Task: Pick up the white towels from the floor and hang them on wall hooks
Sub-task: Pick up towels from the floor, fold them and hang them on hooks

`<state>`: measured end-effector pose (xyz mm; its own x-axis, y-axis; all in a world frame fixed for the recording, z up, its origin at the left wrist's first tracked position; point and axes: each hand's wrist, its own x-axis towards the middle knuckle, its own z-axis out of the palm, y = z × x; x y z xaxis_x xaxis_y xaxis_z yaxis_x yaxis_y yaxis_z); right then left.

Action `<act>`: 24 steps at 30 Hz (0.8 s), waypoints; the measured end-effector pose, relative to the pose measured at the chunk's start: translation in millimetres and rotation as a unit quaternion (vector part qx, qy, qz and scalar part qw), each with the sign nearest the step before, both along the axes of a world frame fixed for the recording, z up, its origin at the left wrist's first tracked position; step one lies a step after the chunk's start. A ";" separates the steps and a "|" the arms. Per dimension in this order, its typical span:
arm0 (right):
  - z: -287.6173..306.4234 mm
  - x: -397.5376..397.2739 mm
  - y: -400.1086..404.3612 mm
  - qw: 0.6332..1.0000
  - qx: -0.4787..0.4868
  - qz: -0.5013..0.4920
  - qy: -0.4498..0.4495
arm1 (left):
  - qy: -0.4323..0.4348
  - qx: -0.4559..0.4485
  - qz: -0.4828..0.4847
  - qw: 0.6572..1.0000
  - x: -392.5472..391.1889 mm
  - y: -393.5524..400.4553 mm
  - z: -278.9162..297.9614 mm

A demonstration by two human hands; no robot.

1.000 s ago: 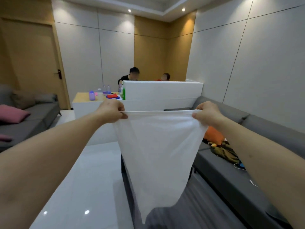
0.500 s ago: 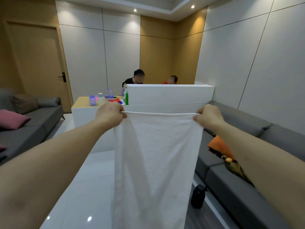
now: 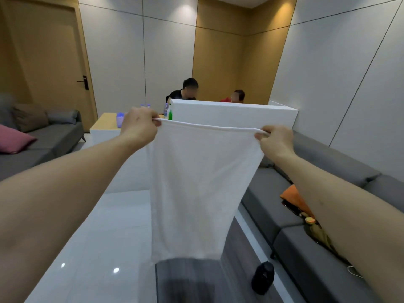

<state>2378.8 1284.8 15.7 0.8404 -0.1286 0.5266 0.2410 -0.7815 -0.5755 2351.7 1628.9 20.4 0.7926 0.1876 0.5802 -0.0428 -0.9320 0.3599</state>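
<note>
White rectangular terry-cloth towel hangs in the air in front of the person, stretched between 2 raised hands and well above the glossy white floor. Its top hem runs taut, in a slightly sagging line, from the left hand to the right hand — each hand pinches 1 upper corner, fingers curled in against the thumb with the cloth bunched between them. Below the fingers the fabric falls smooth and plain, narrowing a little toward its bottom edge, which is blurred. Beyond the fingertips stands a white boxy counter, with 2 people behind it. Below the right hand runs a long grey fabric sofa bearing an orange cushion.
</note>
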 end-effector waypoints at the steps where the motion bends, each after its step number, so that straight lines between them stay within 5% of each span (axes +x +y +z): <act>1: -2.1 0.3 -5.7 1.000 0.000 0.006 -0.002 | -0.003 0.000 0.000 1.000 -1.0 -4.8 -1.7; 9: -82.2 -38.1 -70.5 0.998 -0.031 0.038 0.033 | 0.034 -0.086 0.010 0.996 -62.6 -62.5 -77.8; 24: -322.4 -219.1 -198.2 0.946 -0.036 0.083 0.312 | 0.298 -0.151 0.066 0.940 -281.5 -192.3 -327.6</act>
<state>2159.7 1086.6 -306.8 0.9959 0.0500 -0.0756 -0.0045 -0.8057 -0.5923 2070.2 1436.5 -307.2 0.9183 0.3922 -0.0543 0.3589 -0.7667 0.5323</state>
